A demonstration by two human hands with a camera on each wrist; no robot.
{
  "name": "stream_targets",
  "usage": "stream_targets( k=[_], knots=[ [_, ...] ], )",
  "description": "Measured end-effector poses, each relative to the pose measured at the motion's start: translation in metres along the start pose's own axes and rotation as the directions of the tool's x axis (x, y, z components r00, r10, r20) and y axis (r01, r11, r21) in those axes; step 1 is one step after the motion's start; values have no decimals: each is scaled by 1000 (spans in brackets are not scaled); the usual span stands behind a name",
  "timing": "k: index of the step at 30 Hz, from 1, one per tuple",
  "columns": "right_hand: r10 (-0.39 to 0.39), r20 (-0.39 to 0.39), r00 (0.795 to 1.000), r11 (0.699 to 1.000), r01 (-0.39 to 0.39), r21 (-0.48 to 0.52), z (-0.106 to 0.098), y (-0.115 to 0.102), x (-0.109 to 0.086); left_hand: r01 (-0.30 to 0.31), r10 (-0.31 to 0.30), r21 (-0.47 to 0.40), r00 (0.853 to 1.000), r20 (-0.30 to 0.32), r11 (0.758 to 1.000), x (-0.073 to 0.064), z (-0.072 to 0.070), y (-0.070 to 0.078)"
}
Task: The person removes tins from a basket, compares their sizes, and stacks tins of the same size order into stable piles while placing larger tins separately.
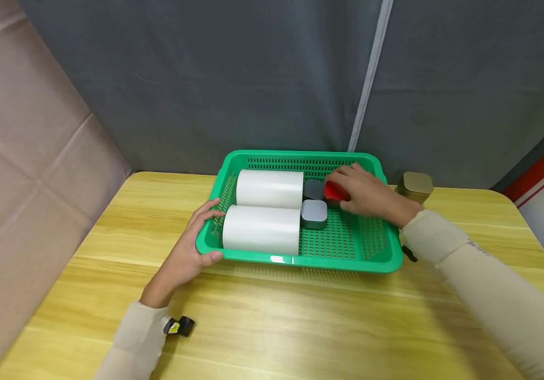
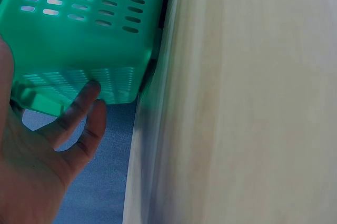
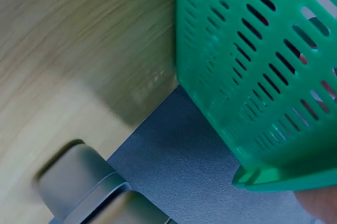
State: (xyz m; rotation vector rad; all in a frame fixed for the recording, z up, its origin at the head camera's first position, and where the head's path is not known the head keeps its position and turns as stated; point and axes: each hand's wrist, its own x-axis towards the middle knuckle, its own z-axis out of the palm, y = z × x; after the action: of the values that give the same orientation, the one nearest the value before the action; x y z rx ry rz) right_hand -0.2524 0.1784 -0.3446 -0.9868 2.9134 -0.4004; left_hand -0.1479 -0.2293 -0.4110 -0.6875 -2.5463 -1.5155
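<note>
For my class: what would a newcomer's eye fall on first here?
The bright green basket draws the eye first, toward the back of the wooden table. Two large white rolls lie in its left half. Toward its right, the right hand grips a red item.

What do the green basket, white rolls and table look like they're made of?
Basket: likely moulded plastic, lightly glossy; it catches highlights and has uniform slots. Rolls: possibly paper, for their plain white, smooth sides; the soft sheen could also be film. Table: wood or wood-look laminate, shiny, with streaky grain.
</note>
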Motion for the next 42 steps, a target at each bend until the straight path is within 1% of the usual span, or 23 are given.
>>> stream_targets(
  k=[6, 11, 15, 19, 23, 27, 31, 34, 38, 42],
  knots=[
    [22, -57, 998, 998, -19, 60, 0, 1, 1, 2, -3, -8, 1000, -1, 1000, 0, -1, -1],
    [13, -94, 995, 994, -2, 113, -1, 1, 0, 3, -3, -11, 1000, -1, 1000, 0, 0, -2],
    [15, -106, 994, 987, 2, 159, -4, 1, -3, -1, 1, -9, 1000, 0, 1000, 0, 1, -2],
    [37, -112, 993, 972, -10, 233, -9, 2, -7, -5, 5, -6, 1000, 1, 1000, 1, 1, -2],
    [36, -132, 991, 950, 7, 313, -17, 2, -13, -8, 8, -9, 1000, 3, 1000, 1, 0, -3],
    [50, -152, 987, 929, 10, 370, -25, 0, -20, -7, 7, -15, 1000, 3, 1000, 1, -1, -5],
    [65, -158, 985, 916, 4, 400, -34, -1, -27, -2, 3, -20, 1000, 3, 1000, 1, -1, -5],
    [67, -161, 985, 914, 4, 406, -40, 2, -32, -2, 2, -20, 1000, 4, 1000, 1, 0, -5],
    [82, -165, 983, 916, -10, 400, -46, 10, -40, -3, 3, -17, 1000, 3, 1000, 1, 0, -5],
    [116, -155, 981, 907, -41, 418, -52, 20, -49, -5, 5, -18, 1000, 3, 1000, 1, 0, -4]
  ],
)
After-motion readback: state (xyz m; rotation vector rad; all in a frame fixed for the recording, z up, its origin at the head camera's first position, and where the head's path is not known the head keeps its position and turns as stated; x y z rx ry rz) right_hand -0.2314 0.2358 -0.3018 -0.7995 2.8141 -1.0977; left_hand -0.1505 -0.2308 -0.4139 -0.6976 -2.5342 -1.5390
